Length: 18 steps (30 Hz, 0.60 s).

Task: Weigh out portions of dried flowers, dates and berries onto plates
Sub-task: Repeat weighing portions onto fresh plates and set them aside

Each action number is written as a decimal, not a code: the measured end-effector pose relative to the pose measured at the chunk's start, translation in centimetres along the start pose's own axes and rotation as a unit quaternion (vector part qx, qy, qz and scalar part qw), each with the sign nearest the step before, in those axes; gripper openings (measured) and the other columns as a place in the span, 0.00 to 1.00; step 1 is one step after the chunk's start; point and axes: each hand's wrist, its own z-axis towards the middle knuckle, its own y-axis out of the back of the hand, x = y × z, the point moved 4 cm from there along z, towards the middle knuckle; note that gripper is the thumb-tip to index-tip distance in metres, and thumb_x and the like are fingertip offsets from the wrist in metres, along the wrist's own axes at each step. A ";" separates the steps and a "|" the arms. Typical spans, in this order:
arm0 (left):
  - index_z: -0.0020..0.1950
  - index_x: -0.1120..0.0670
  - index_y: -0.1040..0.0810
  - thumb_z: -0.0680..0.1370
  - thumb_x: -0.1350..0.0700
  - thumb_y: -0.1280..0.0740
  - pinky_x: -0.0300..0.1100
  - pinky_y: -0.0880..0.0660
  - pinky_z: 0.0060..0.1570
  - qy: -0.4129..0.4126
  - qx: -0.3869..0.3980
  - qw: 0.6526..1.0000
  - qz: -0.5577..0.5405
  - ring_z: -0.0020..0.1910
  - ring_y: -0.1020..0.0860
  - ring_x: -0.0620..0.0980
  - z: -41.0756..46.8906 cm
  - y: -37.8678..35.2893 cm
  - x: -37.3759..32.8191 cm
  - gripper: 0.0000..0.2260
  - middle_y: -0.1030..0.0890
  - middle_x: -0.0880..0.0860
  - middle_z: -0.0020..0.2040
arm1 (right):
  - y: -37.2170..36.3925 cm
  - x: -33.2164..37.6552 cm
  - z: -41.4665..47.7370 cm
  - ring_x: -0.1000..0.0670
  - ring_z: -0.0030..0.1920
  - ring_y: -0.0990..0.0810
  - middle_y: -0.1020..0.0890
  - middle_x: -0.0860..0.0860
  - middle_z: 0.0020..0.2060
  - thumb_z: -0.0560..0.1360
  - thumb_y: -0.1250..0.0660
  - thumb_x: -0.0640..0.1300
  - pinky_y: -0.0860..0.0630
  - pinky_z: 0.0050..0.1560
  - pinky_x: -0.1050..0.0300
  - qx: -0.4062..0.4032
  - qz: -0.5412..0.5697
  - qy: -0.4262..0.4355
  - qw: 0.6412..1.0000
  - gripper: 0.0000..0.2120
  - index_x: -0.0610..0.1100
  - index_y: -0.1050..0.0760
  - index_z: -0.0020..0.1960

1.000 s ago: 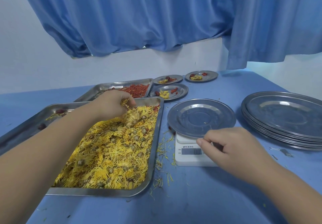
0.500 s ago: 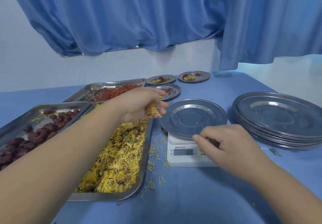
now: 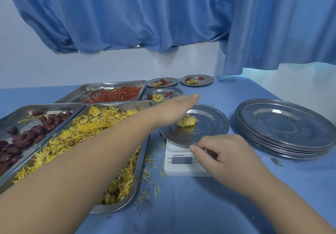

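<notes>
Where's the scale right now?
Head view, centre-right: the white scale sits under the plate, between the flower tray on its left and the plate stack on its right.

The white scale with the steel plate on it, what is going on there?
A person is weighing out a portion. The left hand pinches a clump of yellow dried flowers that touches the round steel plate on the small white digital scale. The right hand holds the plate's near rim.
</notes>
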 end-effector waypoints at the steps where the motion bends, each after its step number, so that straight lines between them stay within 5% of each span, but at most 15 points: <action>1: 0.73 0.45 0.32 0.78 0.31 0.53 0.45 0.33 0.67 -0.004 0.001 1.000 -0.022 0.67 0.30 0.44 -0.1 0.4 0.1 0.30 0.29 0.46 0.72 | -0.1 0.0 0.0 0.51 0.27 0.31 0.32 0.53 0.23 0.75 0.38 0.53 0.30 0.29 0.51 0.002 0.002 0.001 1.000 0.17 0.45 0.29 0.32; 9: 0.61 0.46 0.22 0.83 0.41 0.48 0.42 0.25 0.54 -0.030 -0.103 0.991 -0.085 0.52 0.19 0.41 -3.7 4.8 2.0 0.18 0.19 0.44 0.57 | -0.7 0.4 -0.1 0.52 0.28 0.31 0.34 0.55 0.22 0.74 0.40 0.56 0.30 0.29 0.52 0.014 -0.007 0.001 1.000 0.17 0.48 0.31 0.31; 18: 0.54 0.42 0.22 0.80 0.46 0.38 0.44 0.24 0.46 0.049 -0.203 0.975 0.081 0.45 0.20 0.40 -9.7 11.3 11.4 0.07 0.19 0.41 0.48 | -2.5 2.5 0.2 0.54 0.29 0.28 0.27 0.55 0.25 0.75 0.45 0.56 0.29 0.28 0.55 0.033 -0.047 0.043 0.997 0.16 0.51 0.25 0.37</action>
